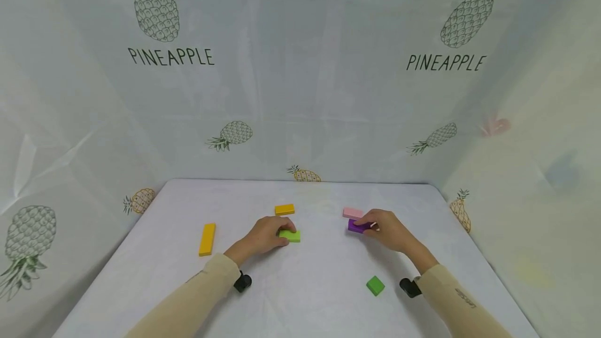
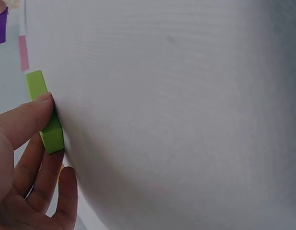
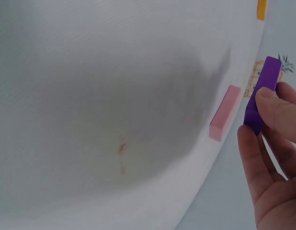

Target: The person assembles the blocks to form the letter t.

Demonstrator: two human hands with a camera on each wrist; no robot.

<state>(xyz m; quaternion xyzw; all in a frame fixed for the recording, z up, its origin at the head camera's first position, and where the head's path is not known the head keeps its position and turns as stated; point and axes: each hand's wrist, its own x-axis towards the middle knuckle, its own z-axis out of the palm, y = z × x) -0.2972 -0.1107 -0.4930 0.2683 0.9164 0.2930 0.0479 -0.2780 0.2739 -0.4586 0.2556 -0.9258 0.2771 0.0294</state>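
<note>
My left hand (image 1: 268, 233) pinches a light green rectangular block (image 1: 292, 236) between thumb and fingers, low over the white table. Thumb on one face and fingers behind, the same block (image 2: 37, 82) shows in the left wrist view. On the other side, my right hand (image 1: 387, 229) grips a purple block (image 1: 357, 226) by its right end. In the right wrist view this purple block (image 3: 270, 72) is held up off the table, tilted. Just behind it a pink block (image 1: 352, 213) lies flat. A yellow block (image 1: 284, 209) lies beyond my left hand.
Another yellow block (image 1: 207, 240) lies lengthwise at the left of the table (image 1: 300, 296). Nearer me on the right is a green square block (image 1: 375, 286). A pineapple-print cloth (image 1: 300, 93) hangs behind the table and along both sides.
</note>
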